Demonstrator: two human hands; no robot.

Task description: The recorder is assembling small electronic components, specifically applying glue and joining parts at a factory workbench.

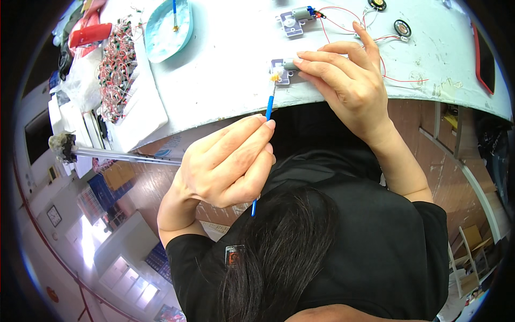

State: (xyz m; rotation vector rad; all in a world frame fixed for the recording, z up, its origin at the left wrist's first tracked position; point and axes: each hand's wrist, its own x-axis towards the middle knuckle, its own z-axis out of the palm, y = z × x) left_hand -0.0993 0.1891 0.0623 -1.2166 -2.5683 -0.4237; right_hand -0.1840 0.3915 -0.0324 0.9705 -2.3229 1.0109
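Note:
My left hand (228, 161) is closed round a thin brush with a blue handle (270, 107). The brush's yellowish tip touches a small clear plastic gearbox (280, 68) at the table's near edge. A silver motor (290, 64) sticks out of the gearbox, and the fingertips of my right hand (348, 80) pinch it, the index and little finger side reaching over red wires. Just beyond lies a second gearbox with a motor (294, 22), wired in red. Two small round speakers, one a black disc (402, 28), lie to its right.
On the left stands a pale blue dish (189, 32) of whitish paste with another blue brush in it. Beside it, several wired circuit boards (117, 70) are piled on a white foam sheet (147, 104). A red-edged phone (484, 59) lies at the far right.

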